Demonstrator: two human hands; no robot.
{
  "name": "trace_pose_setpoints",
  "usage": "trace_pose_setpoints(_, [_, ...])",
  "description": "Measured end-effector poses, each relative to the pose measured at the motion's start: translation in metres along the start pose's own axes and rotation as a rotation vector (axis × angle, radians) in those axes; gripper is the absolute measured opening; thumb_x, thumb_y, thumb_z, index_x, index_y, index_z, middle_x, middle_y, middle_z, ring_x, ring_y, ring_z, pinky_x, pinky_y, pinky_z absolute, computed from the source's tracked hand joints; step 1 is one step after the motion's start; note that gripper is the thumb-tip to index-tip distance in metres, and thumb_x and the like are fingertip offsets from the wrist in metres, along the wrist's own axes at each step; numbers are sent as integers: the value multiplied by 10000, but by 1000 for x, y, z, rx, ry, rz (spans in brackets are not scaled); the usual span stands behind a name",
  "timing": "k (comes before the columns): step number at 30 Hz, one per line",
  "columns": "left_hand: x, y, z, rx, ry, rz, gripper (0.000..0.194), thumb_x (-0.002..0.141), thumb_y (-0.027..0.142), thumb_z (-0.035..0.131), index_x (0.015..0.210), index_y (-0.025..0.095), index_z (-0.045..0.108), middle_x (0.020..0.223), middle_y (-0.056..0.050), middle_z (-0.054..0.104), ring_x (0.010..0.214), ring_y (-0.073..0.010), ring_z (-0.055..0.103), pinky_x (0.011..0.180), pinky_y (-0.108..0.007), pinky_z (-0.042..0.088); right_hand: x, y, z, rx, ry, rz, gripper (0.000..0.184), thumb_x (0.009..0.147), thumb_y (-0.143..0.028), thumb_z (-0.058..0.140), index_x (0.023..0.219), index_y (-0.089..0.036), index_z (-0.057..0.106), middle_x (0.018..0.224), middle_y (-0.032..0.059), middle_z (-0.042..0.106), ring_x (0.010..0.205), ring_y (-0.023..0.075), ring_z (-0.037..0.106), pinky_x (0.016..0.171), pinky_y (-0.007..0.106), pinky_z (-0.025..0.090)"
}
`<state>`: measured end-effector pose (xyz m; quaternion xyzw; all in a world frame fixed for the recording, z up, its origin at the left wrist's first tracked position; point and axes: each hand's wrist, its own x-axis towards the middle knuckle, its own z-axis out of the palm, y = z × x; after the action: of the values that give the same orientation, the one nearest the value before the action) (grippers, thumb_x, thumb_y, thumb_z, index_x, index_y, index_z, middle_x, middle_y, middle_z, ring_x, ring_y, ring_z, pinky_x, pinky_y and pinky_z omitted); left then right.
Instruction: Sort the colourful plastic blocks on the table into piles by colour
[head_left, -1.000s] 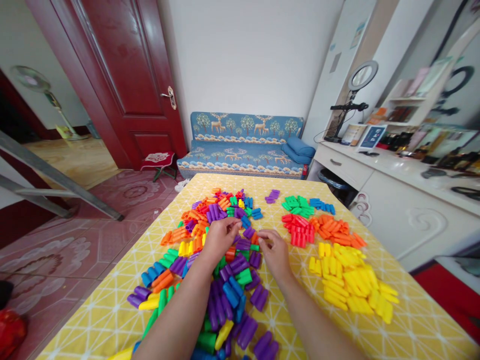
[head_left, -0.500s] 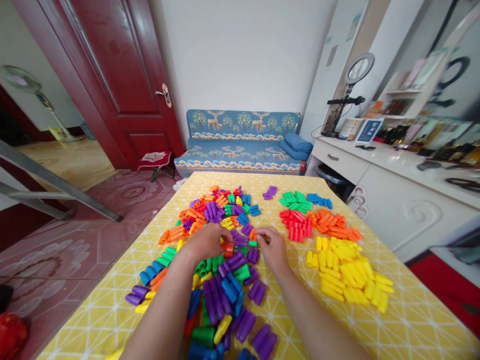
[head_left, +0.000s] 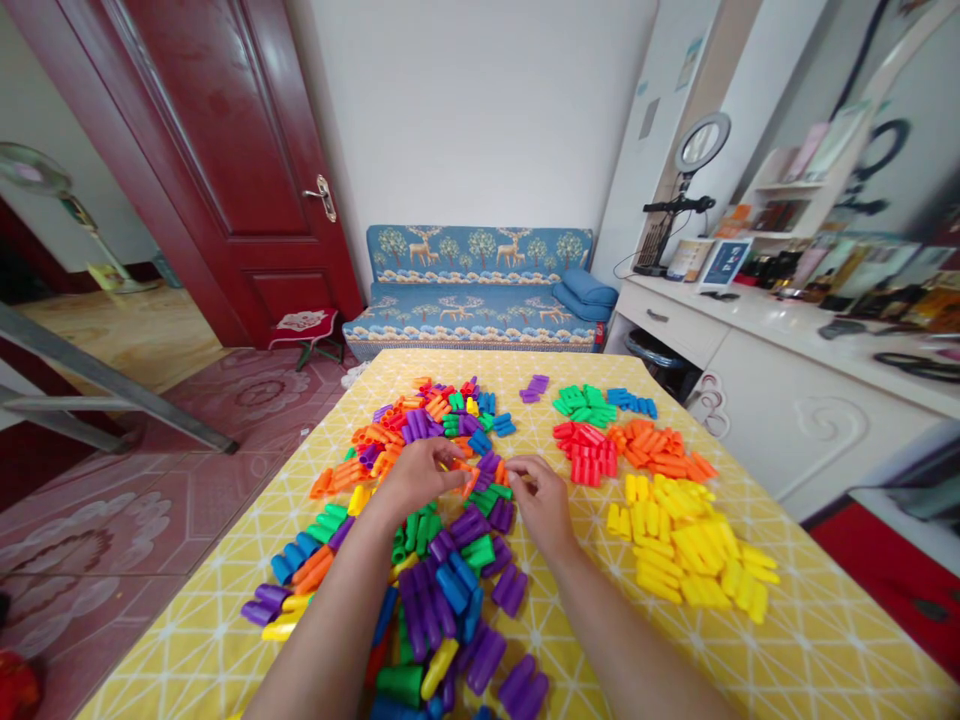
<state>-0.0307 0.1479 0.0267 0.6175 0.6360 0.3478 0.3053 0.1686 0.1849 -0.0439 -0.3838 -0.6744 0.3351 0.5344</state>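
My left hand (head_left: 426,478) reaches over the mixed pile, its fingertips closed on an orange plastic tube piece (head_left: 470,483). Facing it, my right hand (head_left: 543,503) has curled fingers, with thumb and forefinger pinched at another small orange tube (head_left: 501,472). Between the two hands lies a purple joined piece (head_left: 489,466). Just below are green tubes (head_left: 491,497) and a purple block (head_left: 469,523). Under and around my left forearm spread mixed purple, blue, green, orange and yellow pieces, partly hidden by the arm.
On the right of the yellow patterned tablecloth (head_left: 581,600) lie single-colour groups: yellow (head_left: 697,540), orange (head_left: 660,447), red (head_left: 589,452), green (head_left: 583,404) and blue (head_left: 632,403). A purple piece (head_left: 535,388) sits at the back. Beyond the table stands a blue sofa (head_left: 480,300).
My left hand has shifted slightly right, toward my right hand, bringing an orange piece beside the purple one. My right hand stays nearly in place. The view has turned a little.
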Motion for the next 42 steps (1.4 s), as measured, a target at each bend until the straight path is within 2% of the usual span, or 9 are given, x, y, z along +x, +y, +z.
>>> trace_pose_setpoints(7, [-6, 15, 7, -600, -132, -171, 457, 581, 429, 830, 880, 165, 607, 778, -15, 696, 688, -155, 672, 678, -301, 564, -9, -22, 2, 97, -93, -87, 260, 855, -282, 625, 1111, -236, 621, 1025, 37, 678, 905, 171, 641, 730, 275, 507])
trace_pose_setpoints(19, [-5, 9, 14, -433, -342, -137, 363, 696, 462, 734, 881, 162, 650, 779, -36, 716, 783, -216, 706, 679, -303, 551, -12, -21, 6, 161, -96, -35, 335, 839, -292, 654, 1163, -235, 590, 1093, 54, 688, 968, 195, 661, 806, 311, 533])
trace_pose_setpoints(22, [-2, 8, -1, -155, -188, -32, 275, 774, 394, 633, 891, 155, 700, 807, -60, 719, 796, -231, 693, 695, -314, 536, -11, -21, 6, 248, -66, 43, 337, 842, -309, 648, 1158, -220, 571, 1048, 60, 705, 945, 194, 677, 803, 313, 544])
trace_pose_setpoints(24, [-2, 2, -20, 98, 88, -5, 244, 789, 295, 576, 933, 159, 718, 887, -79, 730, 861, -239, 685, 775, -324, 521, -9, -19, 6, 252, -46, 81, 313, 830, -315, 657, 1116, -209, 587, 984, 55, 718, 890, 191, 687, 771, 307, 550])
trace_pose_setpoints(26, [-3, -11, -42, 425, 347, -65, 317, 774, 216, 544, 1043, 194, 711, 1091, -97, 704, 1051, -273, 637, 901, -357, 478, -7, -18, 6, 241, -30, 101, 293, 816, -323, 667, 1075, -201, 605, 941, 51, 722, 849, 189, 690, 747, 302, 552])
trace_pose_setpoints(28, [-7, -28, -61, 643, 444, -194, 435, 760, 247, 560, 1182, 219, 659, 1262, -124, 627, 1175, -322, 567, 939, -406, 454, -6, -17, 7, 237, -21, 114, 295, 809, -330, 668, 1067, -198, 609, 932, 51, 723, 841, 191, 690, 743, 304, 554])
trace_pose_setpoints(31, [-11, -54, -77, 751, 407, -426, 521, 780, 354, 550, 1268, 178, 603, 1263, -180, 618, 1182, -348, 563, 893, -412, 469, -6, -16, 9, 233, -38, 121, 304, 809, -325, 662, 1080, -200, 606, 939, 53, 724, 853, 197, 691, 750, 309, 554])
trace_pose_setpoints(35, [-12, -69, -78, 708, 241, -484, 499, 777, 320, 534, 1252, 189, 617, 1154, -150, 691, 1055, -293, 648, 767, -315, 489, -6, -16, 10, 230, -65, 132, 297, 807, -315, 658, 1076, -199, 605, 934, 51, 722, 843, 194, 689, 747, 306, 551])
trace_pose_setpoints(42, [-10, -57, -81, 401, 235, -461, 438, 842, 501, 438, 768, 182, 729, 744, -107, 747, 759, -261, 697, 624, -296, 472, -6, -12, 10, 216, -49, 153, 317, 801, -327, 661, 1083, -193, 608, 912, 48, 720, 807, 191, 683, 687, 294, 550])
